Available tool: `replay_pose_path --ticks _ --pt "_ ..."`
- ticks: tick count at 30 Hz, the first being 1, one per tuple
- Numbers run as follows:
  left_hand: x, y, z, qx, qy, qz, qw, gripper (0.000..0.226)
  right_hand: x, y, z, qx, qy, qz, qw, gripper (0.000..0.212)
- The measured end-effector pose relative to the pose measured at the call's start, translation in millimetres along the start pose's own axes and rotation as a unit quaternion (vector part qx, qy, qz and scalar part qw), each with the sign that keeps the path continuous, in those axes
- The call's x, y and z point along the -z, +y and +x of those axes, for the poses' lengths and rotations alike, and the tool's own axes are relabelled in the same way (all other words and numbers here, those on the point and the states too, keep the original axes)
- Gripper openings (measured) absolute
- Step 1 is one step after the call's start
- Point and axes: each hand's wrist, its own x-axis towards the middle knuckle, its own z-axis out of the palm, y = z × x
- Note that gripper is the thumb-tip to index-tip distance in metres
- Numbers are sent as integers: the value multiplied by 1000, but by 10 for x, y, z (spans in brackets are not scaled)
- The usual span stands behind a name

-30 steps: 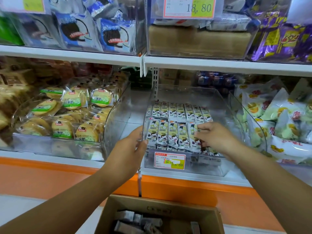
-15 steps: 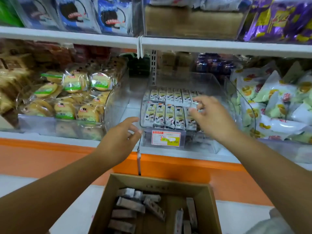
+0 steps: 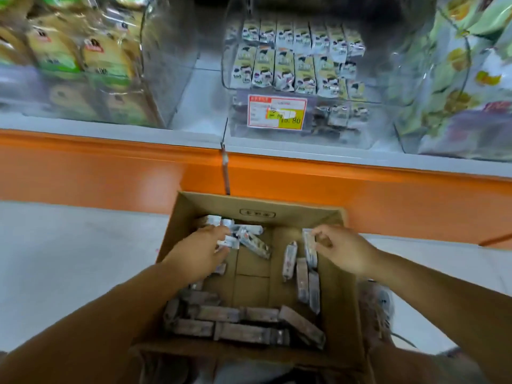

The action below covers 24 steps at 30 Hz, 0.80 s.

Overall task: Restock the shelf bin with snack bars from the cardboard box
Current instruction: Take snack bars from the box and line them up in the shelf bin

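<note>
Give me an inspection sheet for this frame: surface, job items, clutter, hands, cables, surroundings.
Surface: pale floor under the box; shelf edge above an orange base panel.
Job items: open cardboard box holds loose snack bars, mostly along its near and side walls; clear shelf bin is partly filled with rows of bars, price tag on its front.
Clutter: nothing seen.
Hands: left hand reaches into the box, fingers on a bar; right hand is open beside a bar at the right wall.
Cables: nothing seen.
Surroundings: bins of packaged cakes to the left, bagged snacks to the right.
</note>
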Motion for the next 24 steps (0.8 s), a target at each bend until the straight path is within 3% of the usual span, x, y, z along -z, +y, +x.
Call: replay_pose_path --ticks 4,10,14,17,21,24 --pt "-427 -87 239 39 -15 -45 998 39 -621 96 392 -136 41 14 990 33" --pt "-692 -112 567 45 -15 -31 998 46 -1406 112 600 -246 1 72 967 43" --pt "-874 -121 825 30 38 -23 999 48 -1734 257 583 -245 39 16 969 56" --pt "-986 -102 992 0 41 20 999 53 -1738 206 561 -282 82 111 949 58" --pt "-1057 -94 1109 2 8 69 998 56 -1755 104 536 -269 184 159 932 49" --pt "-1077 -123 1098 0 -22 161 987 59 -1735 16 587 -234 200 170 936 61"
